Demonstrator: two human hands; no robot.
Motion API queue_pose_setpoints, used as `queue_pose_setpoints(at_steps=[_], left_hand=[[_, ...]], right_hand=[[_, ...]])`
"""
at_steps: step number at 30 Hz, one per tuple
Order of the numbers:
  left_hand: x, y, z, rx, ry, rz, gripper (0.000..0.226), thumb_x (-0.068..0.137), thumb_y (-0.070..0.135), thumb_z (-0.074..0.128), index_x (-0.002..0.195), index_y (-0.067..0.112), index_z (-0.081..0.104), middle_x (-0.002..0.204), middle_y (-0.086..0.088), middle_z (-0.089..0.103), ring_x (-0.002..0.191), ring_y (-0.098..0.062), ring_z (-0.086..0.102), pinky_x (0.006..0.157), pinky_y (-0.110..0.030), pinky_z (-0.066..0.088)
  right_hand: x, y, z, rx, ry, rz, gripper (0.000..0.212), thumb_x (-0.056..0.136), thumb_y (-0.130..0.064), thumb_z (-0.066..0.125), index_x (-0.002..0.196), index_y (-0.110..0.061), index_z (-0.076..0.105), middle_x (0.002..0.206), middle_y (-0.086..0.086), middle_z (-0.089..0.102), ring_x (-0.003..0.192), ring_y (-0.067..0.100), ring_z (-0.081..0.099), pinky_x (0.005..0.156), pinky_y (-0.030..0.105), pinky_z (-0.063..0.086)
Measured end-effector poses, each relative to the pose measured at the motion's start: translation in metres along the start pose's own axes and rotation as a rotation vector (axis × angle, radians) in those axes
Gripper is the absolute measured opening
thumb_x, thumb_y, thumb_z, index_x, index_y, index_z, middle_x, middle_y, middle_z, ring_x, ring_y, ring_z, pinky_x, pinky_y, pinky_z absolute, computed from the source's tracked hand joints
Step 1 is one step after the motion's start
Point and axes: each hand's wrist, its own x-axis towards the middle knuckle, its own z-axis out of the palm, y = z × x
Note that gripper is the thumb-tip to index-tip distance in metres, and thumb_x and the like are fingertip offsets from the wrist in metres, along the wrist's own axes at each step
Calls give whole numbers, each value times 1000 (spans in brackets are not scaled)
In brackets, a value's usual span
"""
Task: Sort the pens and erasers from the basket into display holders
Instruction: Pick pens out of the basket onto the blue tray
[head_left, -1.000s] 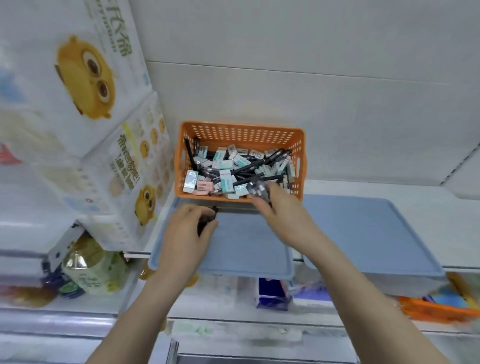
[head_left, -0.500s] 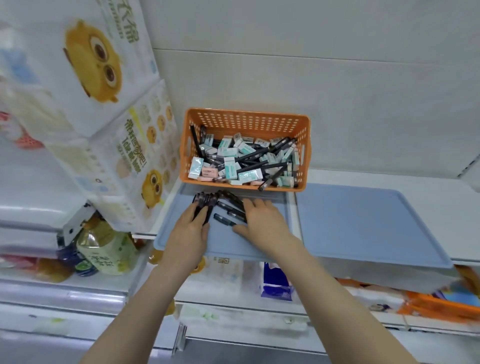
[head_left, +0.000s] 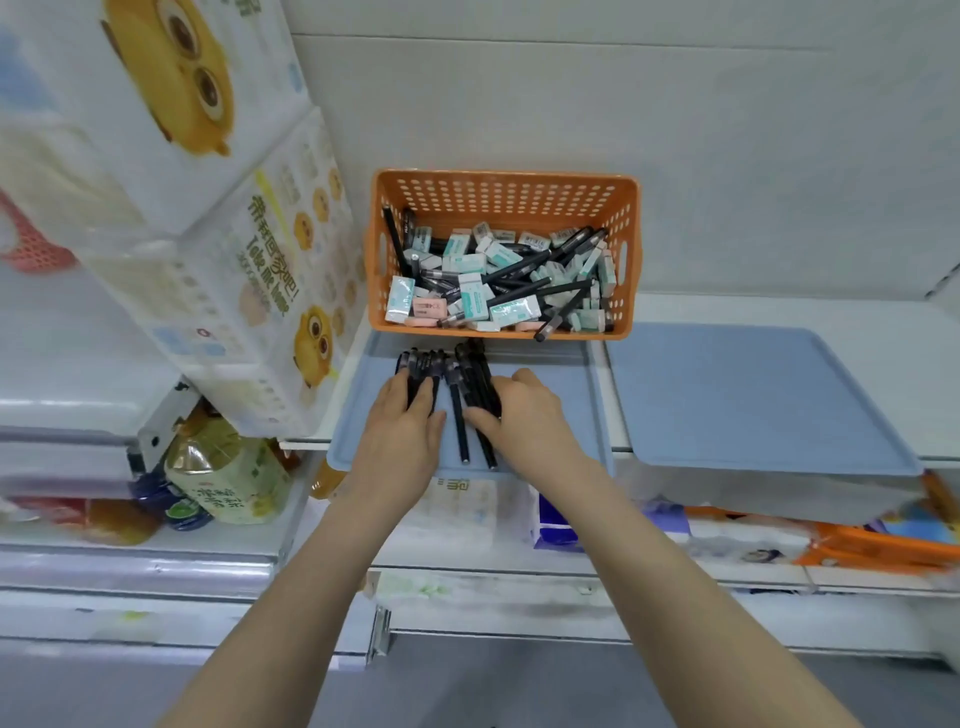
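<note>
Change: the pens (head_left: 460, 426), askew half a second ago, now lie parallel, and my hands have closed in on them.
Pens: on the left tray (head_left: 550, 374), long axis running from the basket (head_left: 509, 200) toward me.
Left hand (head_left: 405, 431): flat on the bunch, fingers fairly straight, gripping nothing.
Right hand (head_left: 530, 415): against the bunch's right side, fingers bent; I cannot tell if it holds a pen.
Room: the basket wall blocks forward, so I judge rightward is free.

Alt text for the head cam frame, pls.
The left hand and right hand rest on black pens lying on a blue tray on a store shelf. Behind it, an orange basket holds more pens mixed with erasers; a second blue tray lies to the right.
</note>
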Motion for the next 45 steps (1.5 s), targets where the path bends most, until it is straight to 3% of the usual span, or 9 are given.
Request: queue_pose_setpoints(at_steps=[4,7,11,17,22,27,31,37,45], left_hand=[[-3,-3,-9,36,-149,5,89,85,71,25,151,12,30,160,-19,14,147,-32,13,120,-45,18],[-5,-4,-18,91,-250,84,104,74,85,28,155,20,16,162,-13,1,149,-29,-1,120,-43,8],[-1,-4,-21,111,-299,151,99,80,81,38,155,22,13,163,-11,1,149,-31,-4,120,-48,7],[0,5,-23,103,-272,180,96,80,82,35,154,24,18,162,-11,4,149,-33,-3,118,-52,7],[-11,14,-30,26,-50,188,62,93,45,55,145,14,41,155,-15,29,145,-37,17,118,-50,19],[-104,34,-20,-204,342,355,28,92,11,58,119,11,65,124,-6,60,120,-27,50,106,-27,33],[-213,28,56,-211,89,260,28,90,6,61,116,14,67,118,-4,62,113,-24,53,100,-18,32],[-353,-46,194,-106,-430,23,35,85,26,46,112,21,68,110,0,64,101,-24,58,84,-37,55],[-435,-161,357,-7,-727,-6,35,74,12,77,106,25,70,101,3,68,87,-26,66,71,-32,56]], right_hand=[[-14,1,-6,9,24,-25,27,94,-32,59,104,-8,68,90,5,51,87,28,58,72,33,43],[-39,2,-8,81,193,33,27,96,-22,58,118,-9,68,103,10,65,93,25,62,86,36,48],[-86,4,-2,213,480,135,23,96,-13,57,115,-11,71,107,5,70,97,18,64,89,33,51],[-128,11,4,167,567,146,23,96,-9,54,111,-11,71,102,-3,68,88,3,56,82,19,46],[-152,25,17,128,546,89,22,94,-6,55,107,-13,72,100,-1,69,89,14,62,79,29,51],[-210,69,71,158,468,35,19,92,-6,58,103,-13,72,93,-1,67,77,17,61,69,33,52],[-275,128,141,223,287,127,19,90,-7,58,102,-11,72,94,2,67,80,20,64,70,37,55],[-362,204,257,169,22,322,19,83,-11,66,101,-12,73,93,5,69,77,24,69,70,30,56],[-398,271,463,170,-284,609,25,90,-14,64,115,-12,67,106,7,67,94,24,66,84,31,47]])
